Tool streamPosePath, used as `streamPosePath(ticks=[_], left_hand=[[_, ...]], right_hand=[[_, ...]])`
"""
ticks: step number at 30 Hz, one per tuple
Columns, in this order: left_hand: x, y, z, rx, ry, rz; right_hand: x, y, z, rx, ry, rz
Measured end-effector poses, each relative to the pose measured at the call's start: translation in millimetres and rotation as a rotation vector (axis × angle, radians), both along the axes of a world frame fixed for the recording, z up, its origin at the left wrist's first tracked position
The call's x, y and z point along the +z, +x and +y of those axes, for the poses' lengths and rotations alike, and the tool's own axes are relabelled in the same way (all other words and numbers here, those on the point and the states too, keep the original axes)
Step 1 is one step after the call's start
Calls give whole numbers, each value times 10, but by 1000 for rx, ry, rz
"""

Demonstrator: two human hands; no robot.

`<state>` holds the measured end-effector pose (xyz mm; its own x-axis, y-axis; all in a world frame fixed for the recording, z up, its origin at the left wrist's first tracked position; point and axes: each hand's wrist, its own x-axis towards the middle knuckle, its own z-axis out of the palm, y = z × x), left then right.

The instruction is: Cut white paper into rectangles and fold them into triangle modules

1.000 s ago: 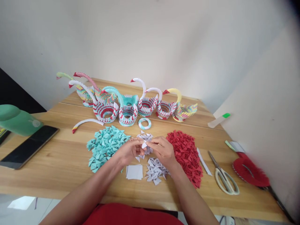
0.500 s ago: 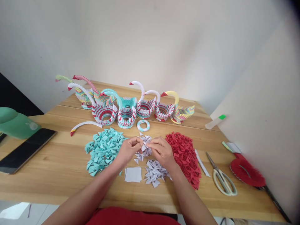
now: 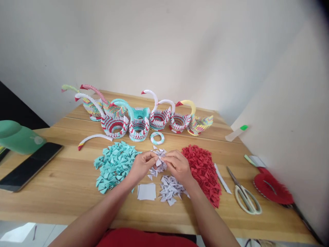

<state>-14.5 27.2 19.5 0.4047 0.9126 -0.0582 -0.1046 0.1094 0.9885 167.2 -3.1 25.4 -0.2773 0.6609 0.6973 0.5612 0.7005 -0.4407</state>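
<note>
My left hand and my right hand meet over the middle of the table, fingers closed. Between their fingertips is a small white paper piece, pinched from both sides; its exact folds are too small to make out. Under and behind it lies a pile of white folded paper triangles, partly hidden by my fingers. Another white heap sits nearer me, beside a stack of white paper sheets. Turquoise folded triangles spread left of my left hand, and red ones lie right of my right hand.
Several paper swans stand at the back, with a turquoise-and-white ring and a loose swan neck before them. Scissors, a white strip and a red fringed object are right. A phone and green bottle are left.
My hands stay almost in place, still pinching the white paper piece, which shows slightly differently between the fingertips. The whole view has shifted a little.
</note>
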Motion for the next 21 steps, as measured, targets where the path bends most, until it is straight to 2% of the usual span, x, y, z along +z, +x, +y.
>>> streamPosePath(ticks=[4,8,11,16,21], left_hand=[[0,11,-12,-2,-103,-91],[-30,16,-16,-74,-220,-220],[-27,4,-7,-92,-175,-172],[14,3,-3,-51,-113,-82],[14,11,-3,-5,-90,-57]], right_hand=[[-39,9,10,11,35,-48],[-37,16,12,-4,58,-87],[-20,18,13,-29,76,-99],[-31,16,15,-42,107,-140],[-65,9,8,-29,46,-126]])
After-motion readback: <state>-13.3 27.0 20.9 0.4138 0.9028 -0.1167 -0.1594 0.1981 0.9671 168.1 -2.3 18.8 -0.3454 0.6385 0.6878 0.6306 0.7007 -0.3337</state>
